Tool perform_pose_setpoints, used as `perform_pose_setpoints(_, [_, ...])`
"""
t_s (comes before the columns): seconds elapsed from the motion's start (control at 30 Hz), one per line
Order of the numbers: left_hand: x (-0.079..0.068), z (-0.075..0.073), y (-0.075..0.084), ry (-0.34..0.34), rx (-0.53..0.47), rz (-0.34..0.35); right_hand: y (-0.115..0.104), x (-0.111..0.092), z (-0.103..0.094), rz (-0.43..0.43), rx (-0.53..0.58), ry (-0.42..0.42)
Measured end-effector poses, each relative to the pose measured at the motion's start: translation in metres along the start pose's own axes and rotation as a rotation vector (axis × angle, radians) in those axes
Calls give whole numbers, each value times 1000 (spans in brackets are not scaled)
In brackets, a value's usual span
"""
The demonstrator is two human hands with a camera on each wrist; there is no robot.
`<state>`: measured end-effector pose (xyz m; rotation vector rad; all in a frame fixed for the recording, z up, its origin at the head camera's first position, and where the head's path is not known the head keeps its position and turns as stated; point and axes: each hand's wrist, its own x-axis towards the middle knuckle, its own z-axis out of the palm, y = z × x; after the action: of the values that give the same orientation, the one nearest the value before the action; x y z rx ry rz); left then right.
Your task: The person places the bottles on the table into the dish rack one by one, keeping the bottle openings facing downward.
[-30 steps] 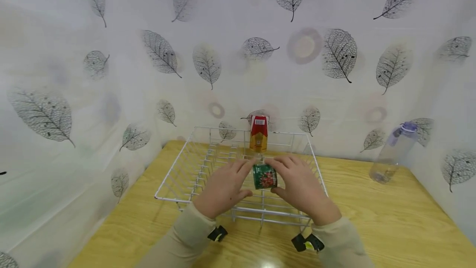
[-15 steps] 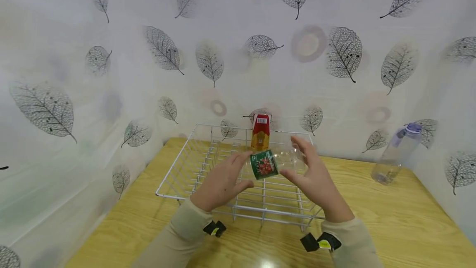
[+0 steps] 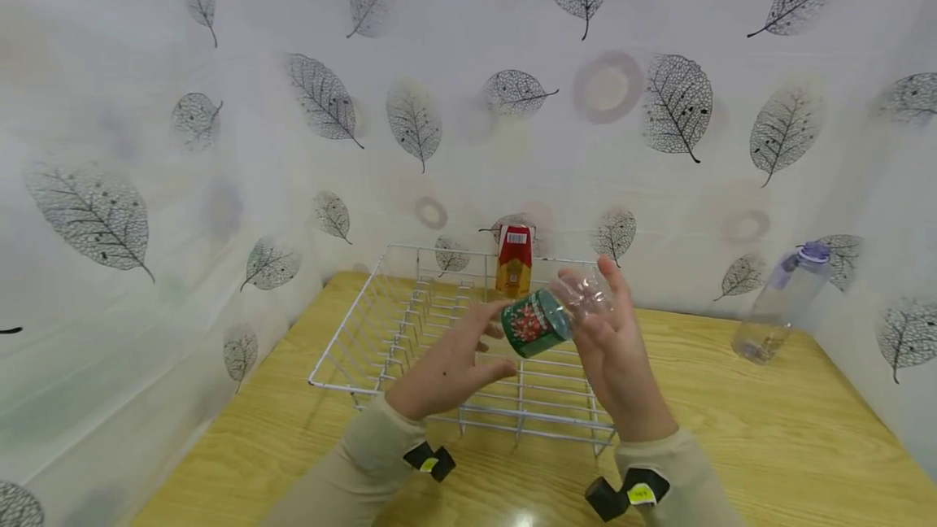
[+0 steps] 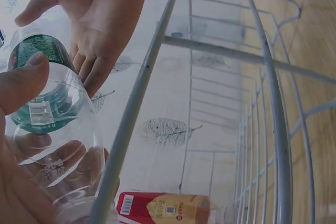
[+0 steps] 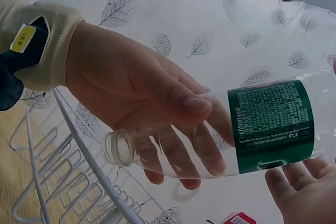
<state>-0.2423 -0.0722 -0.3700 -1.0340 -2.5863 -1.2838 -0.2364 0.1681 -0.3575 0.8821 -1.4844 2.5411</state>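
A clear plastic bottle with a green label [image 3: 530, 325] lies tilted between both hands, above a white wire rack. My left hand [image 3: 446, 368] holds its neck half, thumb on the near side and fingers behind the clear plastic, as the left wrist view shows. In the right wrist view the bottle's uncapped neck [image 5: 118, 148] points toward the left wrist. My right hand [image 3: 618, 356] holds the clear base [image 3: 586, 291] between thumb and fingers, palm partly turned up. In the head view my left hand hides the bottle's neck.
The white wire rack [image 3: 325, 360] stands on a wood-grain table [image 3: 769, 429]. A red and yellow container [image 3: 514, 259] stands at the rack's back. Toward the right rear leans a clear bottle with a purple lid [image 3: 783, 299]. A leaf-patterned curtain [image 3: 468, 39] hangs behind.
The bottle swings from pointing away to lying crosswise, then its base tips up to the right. My right hand moves right with the base and turns its palm upward; the left hand shifts little.
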Motion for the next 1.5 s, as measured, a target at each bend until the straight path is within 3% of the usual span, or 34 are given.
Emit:
perform_pose_setpoints(0.13, [2,5,2,-26,-92,-2,4,0,1,-22,92,-50])
perform_pose_setpoints(0.3, [4,10,4,-79,-152,-4,2,1,2,-57,90,-110])
perform_pose_setpoints(0.57, [3,14,3,-105,-136,-19,-2,0,3,-61,35,-101])
perform_pose_setpoints(0.8, [1,10,1,-116,-57,-30,-4,0,3,-20,-60,-68])
perform_pose_setpoints(1.0, [-5,-5,-3,-134,35,-86,-7,0,-2,27,-135,-43])
perform_pose_setpoints(1.17, [-18,-28,-18,-96,135,-117,-9,1,-6,60,-196,-18])
perform_pose_setpoints(1.33, [-35,-57,-35,-57,217,-166,-12,2,-12,40,-249,-31])
perform_pose_setpoints(1.5, [-50,-80,-55,-11,238,-264,-16,3,-18,6,-276,-36])
